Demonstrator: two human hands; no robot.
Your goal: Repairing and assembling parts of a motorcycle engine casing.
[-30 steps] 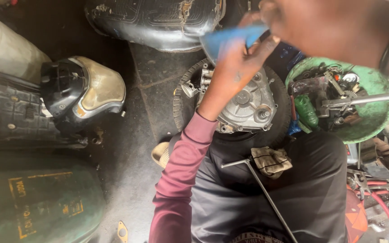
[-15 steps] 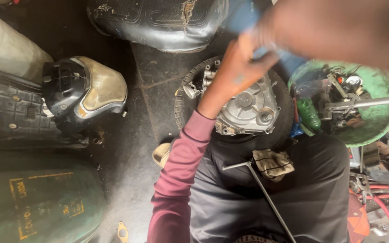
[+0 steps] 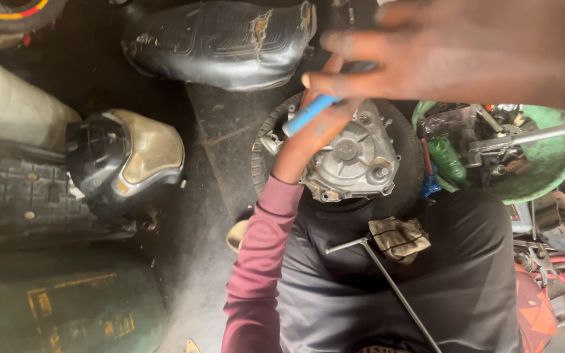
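Two hands meet over a blue-handled tool above an engine cover.

The left hand (image 3: 318,127), arm in a maroon sleeve (image 3: 259,261), reaches up from the lap with its fingers closed round the blue-handled tool (image 3: 310,113), which slants just above the grey cast-metal engine cover (image 3: 354,160). The right hand (image 3: 465,49) is blurred and close to the camera, fingers spread narrowly, tips at the tool's dark upper end; whether they grip it I cannot tell. The cover lies inside a ribbed black tyre (image 3: 405,147). A thin steel T-wrench (image 3: 387,281) and a dirty rag (image 3: 399,238) rest on the lap. A green plastic basin (image 3: 547,163) of parts sits right; a scuffed helmet (image 3: 125,160) and a torn black seat (image 3: 223,42) lie left.
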